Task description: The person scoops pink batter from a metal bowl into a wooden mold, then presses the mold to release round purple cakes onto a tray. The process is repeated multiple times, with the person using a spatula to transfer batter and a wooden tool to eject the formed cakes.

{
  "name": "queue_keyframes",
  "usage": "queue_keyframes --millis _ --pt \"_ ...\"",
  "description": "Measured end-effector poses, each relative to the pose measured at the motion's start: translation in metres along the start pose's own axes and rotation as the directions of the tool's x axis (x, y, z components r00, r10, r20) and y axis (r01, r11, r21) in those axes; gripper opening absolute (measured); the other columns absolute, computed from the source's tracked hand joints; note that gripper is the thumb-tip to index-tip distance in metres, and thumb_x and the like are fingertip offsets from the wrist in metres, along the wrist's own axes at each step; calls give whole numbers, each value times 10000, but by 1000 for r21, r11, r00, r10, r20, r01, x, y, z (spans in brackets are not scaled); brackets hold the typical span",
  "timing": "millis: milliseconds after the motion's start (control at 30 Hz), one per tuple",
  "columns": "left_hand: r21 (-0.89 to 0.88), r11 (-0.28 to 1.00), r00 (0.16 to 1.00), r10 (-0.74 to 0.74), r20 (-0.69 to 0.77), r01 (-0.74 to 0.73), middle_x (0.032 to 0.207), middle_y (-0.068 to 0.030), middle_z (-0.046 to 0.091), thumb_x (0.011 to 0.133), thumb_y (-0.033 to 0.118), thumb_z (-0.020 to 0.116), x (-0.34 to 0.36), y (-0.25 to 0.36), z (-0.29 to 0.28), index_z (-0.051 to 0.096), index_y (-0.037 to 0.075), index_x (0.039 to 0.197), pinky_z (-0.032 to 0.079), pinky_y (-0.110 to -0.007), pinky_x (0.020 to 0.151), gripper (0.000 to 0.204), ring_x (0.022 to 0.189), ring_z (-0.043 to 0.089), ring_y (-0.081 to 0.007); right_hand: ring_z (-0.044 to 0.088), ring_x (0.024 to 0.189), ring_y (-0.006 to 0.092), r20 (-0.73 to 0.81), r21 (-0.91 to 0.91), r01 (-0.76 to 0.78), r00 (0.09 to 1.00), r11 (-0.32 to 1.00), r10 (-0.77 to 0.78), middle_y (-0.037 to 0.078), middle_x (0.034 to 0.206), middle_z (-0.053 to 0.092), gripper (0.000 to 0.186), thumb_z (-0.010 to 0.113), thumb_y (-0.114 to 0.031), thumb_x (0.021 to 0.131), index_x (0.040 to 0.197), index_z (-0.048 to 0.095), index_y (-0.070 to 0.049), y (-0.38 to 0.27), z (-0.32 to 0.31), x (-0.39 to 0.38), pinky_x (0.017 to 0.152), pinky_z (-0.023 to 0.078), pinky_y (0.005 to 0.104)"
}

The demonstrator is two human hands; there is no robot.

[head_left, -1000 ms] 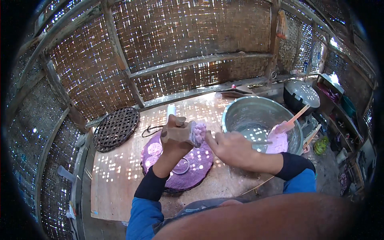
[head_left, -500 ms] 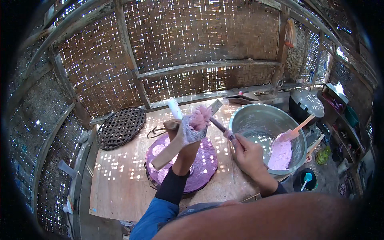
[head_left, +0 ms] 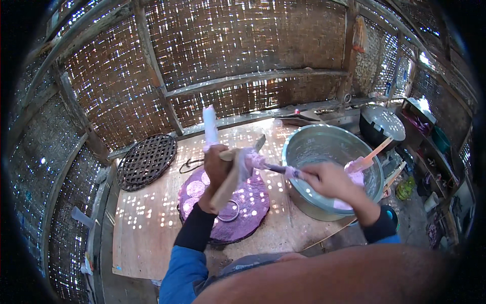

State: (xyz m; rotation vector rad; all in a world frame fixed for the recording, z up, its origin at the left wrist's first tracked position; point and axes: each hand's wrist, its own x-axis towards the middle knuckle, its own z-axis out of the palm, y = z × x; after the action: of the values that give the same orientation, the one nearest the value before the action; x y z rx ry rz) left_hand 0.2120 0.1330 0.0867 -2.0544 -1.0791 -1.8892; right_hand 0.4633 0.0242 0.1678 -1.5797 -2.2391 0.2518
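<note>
My left hand point(head_left: 217, 164) is closed around a wooden paddle point(head_left: 226, 190) smeared with pink dough point(head_left: 254, 160). A white cylinder point(head_left: 209, 125) rises above this fist; its kind is unclear. My right hand point(head_left: 329, 180) grips a thin dark-bladed scraper point(head_left: 276, 168), its tip touching the dough on the paddle. Below my left hand lies a round purple cloth-like sheet point(head_left: 253, 215), with a metal ring point(head_left: 229, 210) and several pale pink rounds on it. The large metal basin point(head_left: 298, 185), beneath and beyond my right hand, holds more pink dough point(head_left: 357, 178) and an orange-handled spatula point(head_left: 379, 147).
A dark woven rack point(head_left: 147, 162) lies at the wooden table's point(head_left: 147, 238) far left corner. Behind the basin stands a lidded pot point(head_left: 382, 124). Woven bamboo walls point(head_left: 243, 40) close off the back. A dark bucket point(head_left: 390, 215) sits at the right.
The left wrist has turned, bringing the fist into view and the white cylinder more upright. My right hand has moved up and right with the scraper. The metal ring shows more fully.
</note>
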Motion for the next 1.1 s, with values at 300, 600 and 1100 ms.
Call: queue_keyframes --millis 300,600,1100 --pt "243 960 927 40 372 -139 713 -40 454 663 228 693 6 24 -9 490 103 792 416 -331 574 271 683 509 -213 598 544 281 -117 -524 288 908 802 -403 118 656 576 357 491 -99 762 1110 520 -25 -58 42 18 459 469 371" --pt "-193 952 971 -234 42 238 749 -48 515 844 332 507 -10 -67 -4 509 91 872 449 -320 720 243 798 531 -169 597 550 277 -442 -168 152 872 974 -213 114 658 603 196 558 -183 806 981 601 -107 -30 22 -15 458 453 380" --pt "-798 526 941 -307 144 294 813 -46 521 847 280 526 -21 -5 28 468 56 844 434 -302 709 232 722 513 -154 591 526 318 -515 187 154 857 970 -37 159 647 604 197 578 -193 819 963 626 -66 -21 93 -17 473 462 374"
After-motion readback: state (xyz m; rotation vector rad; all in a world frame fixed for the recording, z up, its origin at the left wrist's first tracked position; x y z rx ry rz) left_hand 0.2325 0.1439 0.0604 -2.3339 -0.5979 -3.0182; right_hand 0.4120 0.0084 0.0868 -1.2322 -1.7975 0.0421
